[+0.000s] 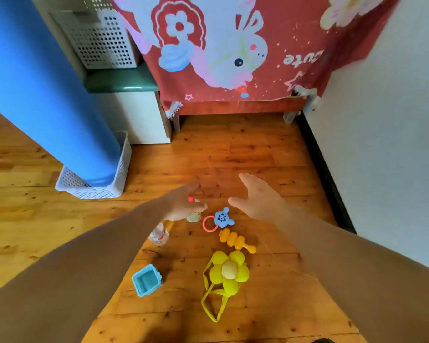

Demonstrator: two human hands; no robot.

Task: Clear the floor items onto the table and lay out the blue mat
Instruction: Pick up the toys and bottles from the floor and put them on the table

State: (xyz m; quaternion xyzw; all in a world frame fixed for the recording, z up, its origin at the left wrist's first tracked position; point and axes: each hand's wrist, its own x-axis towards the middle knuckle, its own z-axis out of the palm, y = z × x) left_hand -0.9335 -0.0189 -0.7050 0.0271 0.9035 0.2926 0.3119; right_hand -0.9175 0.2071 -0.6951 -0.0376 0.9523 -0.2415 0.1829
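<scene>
While both our arms are stretched out over the wooden floor [233, 149], we see the rolled blue mat [47, 95] standing on end in a white perforated basket [94, 191] at the left, leaning toward the top left corner of the view. A second white perforated basket [102, 38] sits on a green worktop [119, 82] behind it; we cannot tell what it holds.

On the floor near our arms, a blue square cup [148, 279] lies with its open mouth turned up toward us. A clear plastic bottle [159, 235] lies on its side, partly hidden by our left forearm. A small pale container [194, 216] with a red piece above it sits just under our left hand [183, 204]. That hand is blurred, its fingers straight, and we cannot tell whether it touches the container. Our right hand [255, 196] is spread wide with the thumb out, holding nothing, above the floor.

Between the hands and nearer to us lies a blue bear rattle [222, 218] with a pink ring. Just below it is an orange beaded rattle [234, 240], then a yellow flower bag [229, 272] with its straps trailing toward us.

Ahead, a red rabbit-print cloth [233, 45] hangs over a wooden-framed piece of furniture, and a white wall [382, 120] closes the right side.
</scene>
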